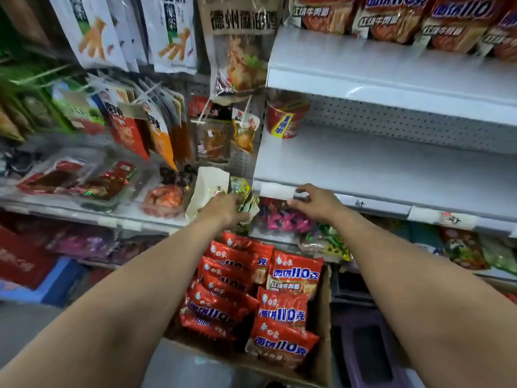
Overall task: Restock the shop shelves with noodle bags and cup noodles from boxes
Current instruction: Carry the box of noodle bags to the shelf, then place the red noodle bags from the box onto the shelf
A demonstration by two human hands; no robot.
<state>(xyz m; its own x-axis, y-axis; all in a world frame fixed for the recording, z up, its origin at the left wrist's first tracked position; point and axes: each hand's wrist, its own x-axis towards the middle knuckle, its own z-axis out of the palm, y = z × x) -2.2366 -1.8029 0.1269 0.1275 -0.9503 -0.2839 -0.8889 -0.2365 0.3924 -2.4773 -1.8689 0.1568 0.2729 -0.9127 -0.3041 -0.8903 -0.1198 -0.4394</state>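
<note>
Seemingly the left hand point(223, 210) is gripping small green foil packets point(242, 189) to clear room, while the right hand point(314, 203) is pinching the white metal shelf edge point(375, 206) for support.

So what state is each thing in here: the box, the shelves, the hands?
Cardboard box: open, partly filled with red noodle bags.
Middle shelf: nearly bare, one cup noodle upright at its back left.
Top shelf: shelved noodle bags lined along the back.
Left hand: grips small green packets.
Right hand: pinches the white price label on the middle shelf's edge.
</note>
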